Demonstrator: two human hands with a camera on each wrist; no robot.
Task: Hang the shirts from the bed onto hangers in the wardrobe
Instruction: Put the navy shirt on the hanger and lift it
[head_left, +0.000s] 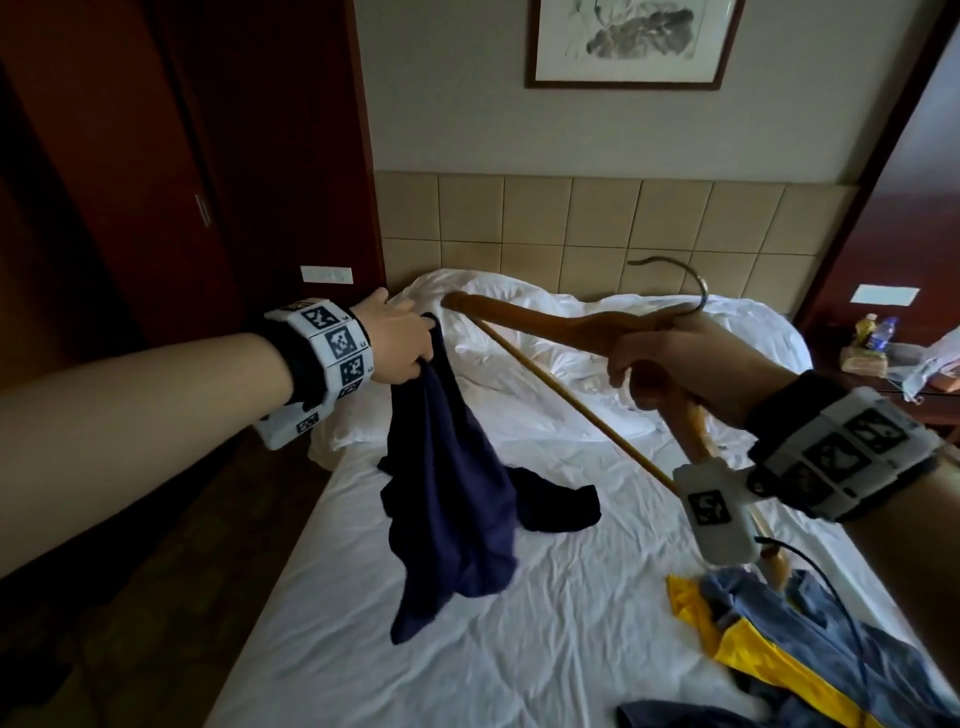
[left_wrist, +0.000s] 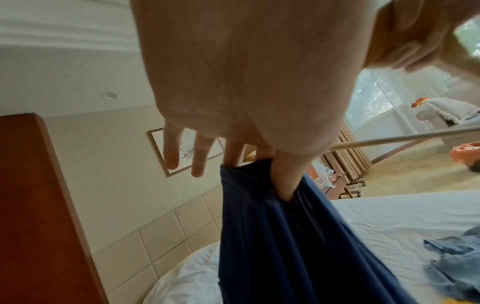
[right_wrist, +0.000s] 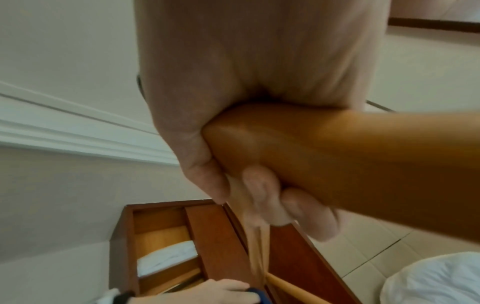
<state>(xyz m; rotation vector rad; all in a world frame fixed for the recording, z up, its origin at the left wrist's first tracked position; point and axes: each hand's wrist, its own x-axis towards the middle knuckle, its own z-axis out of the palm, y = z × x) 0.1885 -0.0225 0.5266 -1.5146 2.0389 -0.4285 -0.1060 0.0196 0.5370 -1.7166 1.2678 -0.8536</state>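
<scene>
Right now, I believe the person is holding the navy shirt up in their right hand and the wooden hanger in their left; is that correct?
Not quite: the hands are swapped. The head view shows the left hand pinching the navy shirt and the right hand gripping the wooden hanger.

Dim head view; daylight seemingly from a window (left_wrist: 374, 98); wrist views blurred, edges warped.

One wooden hanger (head_left: 545, 322); one navy shirt (head_left: 452, 499); one grey-blue and yellow heap of garments (head_left: 779, 639), number unclear; one bed (head_left: 545, 649); one framed picture (head_left: 631, 44); two hands, left hand (head_left: 400, 343), right hand (head_left: 691, 364); two bottles (head_left: 875, 330).
</scene>
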